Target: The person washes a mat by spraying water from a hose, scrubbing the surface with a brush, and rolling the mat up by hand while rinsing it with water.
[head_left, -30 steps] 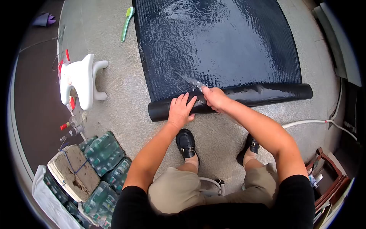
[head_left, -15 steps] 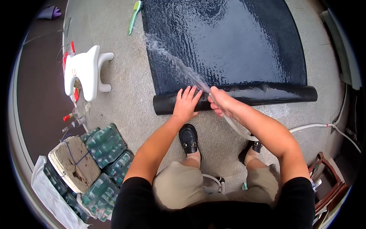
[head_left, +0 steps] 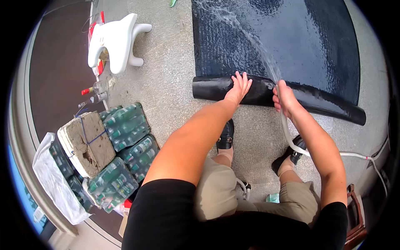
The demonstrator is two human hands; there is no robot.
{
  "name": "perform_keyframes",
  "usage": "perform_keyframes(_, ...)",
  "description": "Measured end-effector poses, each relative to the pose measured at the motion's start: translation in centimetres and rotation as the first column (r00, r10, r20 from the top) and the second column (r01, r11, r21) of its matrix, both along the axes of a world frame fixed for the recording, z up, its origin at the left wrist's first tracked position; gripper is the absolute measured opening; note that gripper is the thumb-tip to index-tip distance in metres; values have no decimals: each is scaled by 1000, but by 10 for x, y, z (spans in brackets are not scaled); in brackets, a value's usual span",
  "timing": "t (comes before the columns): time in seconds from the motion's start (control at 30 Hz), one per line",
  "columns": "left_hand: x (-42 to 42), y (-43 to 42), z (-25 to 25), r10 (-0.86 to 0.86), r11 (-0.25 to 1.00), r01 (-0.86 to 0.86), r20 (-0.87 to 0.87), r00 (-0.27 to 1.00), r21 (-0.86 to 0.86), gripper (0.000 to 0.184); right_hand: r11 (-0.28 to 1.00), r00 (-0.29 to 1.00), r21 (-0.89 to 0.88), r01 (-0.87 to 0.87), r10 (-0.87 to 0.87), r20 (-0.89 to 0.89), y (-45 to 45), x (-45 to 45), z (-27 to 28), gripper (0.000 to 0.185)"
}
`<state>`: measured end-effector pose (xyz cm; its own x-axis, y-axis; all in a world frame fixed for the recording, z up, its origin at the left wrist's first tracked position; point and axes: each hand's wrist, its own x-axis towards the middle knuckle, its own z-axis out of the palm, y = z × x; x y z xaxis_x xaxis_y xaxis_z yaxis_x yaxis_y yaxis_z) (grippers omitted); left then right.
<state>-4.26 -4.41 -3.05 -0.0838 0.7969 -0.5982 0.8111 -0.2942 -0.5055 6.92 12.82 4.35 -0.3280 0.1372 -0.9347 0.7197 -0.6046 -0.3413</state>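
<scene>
A wet black mat [head_left: 291,46] lies on the ground, its near edge rolled into a thick tube [head_left: 304,98]. On the left part of that roll rests my left hand [head_left: 238,88], fingers forward and slightly spread, gripping nothing. My right hand [head_left: 286,98] is wrapped around a pale hose [head_left: 285,125] just above the roll. Water [head_left: 254,39] sprays from the hose end, forward and to the left over the mat. The palm side of my right hand is partly hidden.
At the left stand a white plastic stool [head_left: 116,43] and packs of green bottles [head_left: 127,125] with a worn foam block [head_left: 86,143] among them. Glass bottles [head_left: 100,87] lie near the stool. The hose runs off right past my shoe [head_left: 289,155]. A wooden frame [head_left: 356,216] stands at lower right.
The view has shifted and turned, so the brush is almost out of frame. My hands are farther apart along the roll. Water still flows from the hose in my right hand.
</scene>
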Motion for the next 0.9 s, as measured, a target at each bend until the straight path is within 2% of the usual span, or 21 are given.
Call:
perform_keyframes(0.03, 3, 1, -4, -4, 1000, 4, 5, 1000, 0, 119, 999, 999, 16, 39, -39, 30, 7, 0, -7, 31)
perform_keyframes(0.1, 7, 1, -12, 10, 1000, -9, -101, 995, 13, 105, 997, 996, 30, 72, -74, 48, 22, 1, -12, 30)
perform_keyframes(0.13, 12, 6, -16, -23, 999, 32, -240, 971, 33, 66, 996, 996, 44, 77, -79, 47, 26, 1, -15, 30)
perform_keyframes(0.17, 21, 8, -19, -76, 996, 54, -385, 920, -68, 68, 995, 996, 57, 76, -79, 50, 28, 2, -18, 31)
perform_keyframes(0.23, 32, 16, -7, -299, 925, 119, -498, 814, -360, 74, 997, 997, 56, 50, -53, 47, 27, 5, -30, 33)
perform_keyframes(0.27, 38, 20, 1, -336, 912, 116, -553, 762, -393, 90, 996, 997, 78, 54, -58, 41, 25, 7, -32, 33)
perform_keyframes(0.3, 40, 22, 2, -320, 917, 106, -552, 770, -385, 90, 992, 997, 107, 68, -72, 33, 26, 9, -32, 34)
perform_keyframes(0.37, 41, 27, 4, -409, 873, 96, -611, 678, -478, 105, 981, 993, 174, 90, -101, 57, 25, 9, -31, 33)
perform_keyframes(0.4, 43, 27, 1, -375, 893, 40, -692, 617, -448, 114, 977, 991, 180, 111, -122, 54, 28, 10, -30, 33)
perform_keyframes(0.43, 45, 28, -1, -367, 897, 38, -693, 621, -441, 114, 974, 989, 188, 129, -140, 48, 32, 11, -29, 32)
perform_keyframes(0.5, 47, 30, 4, -488, 836, 59, -692, 531, -545, 115, 975, 989, 178, 131, -140, 43, 43, 13, -30, 32)
perform_keyframes(0.53, 41, 34, 22, -507, 819, 95, -637, 581, -565, 89, 977, 988, 158, 141, -149, 38, 47, 16, -30, 32)
perform_keyframes(0.57, 40, 35, 28, -509, 814, 105, -615, 602, -572, 86, 976, 987, 165, 145, -153, 40, 50, 18, -27, 32)
perform_keyframes(0.63, 41, 32, 16, -497, 819, 98, -614, 613, -565, 83, 996, 994, 49, 77, -80, 71, 52, 17, -16, 32)
perform_keyframes(0.7, 41, 27, 8, -388, 856, 36, -594, 705, -517, 72, 998, 995, 33, 60, -63, 81, 59, 24, -19, 34)
perform_keyframes(0.77, 27, 25, 23, -83, 936, -26, -293, 952, -350, 66, 986, 985, 96, 134, -143, 92, 77, 35, -24, 33)
perform_keyframes(0.83, 23, 26, 31, 75, 958, -133, -227, 971, -252, 71, 970, 977, 152, 187, -200, 75, 94, 45, -26, 33)
perform_keyframes(0.87, 18, 15, 11, 208, 973, -218, -115, 971, -81, 72, 957, 970, 190, 220, -236, 66, 99, 50, -27, 33)
perform_keyframes(0.9, 13, -1, -9, 336, 932, -342, 68, 939, 120, 85, 953, 966, 193, 233, -249, 64, 96, 52, -22, 33)
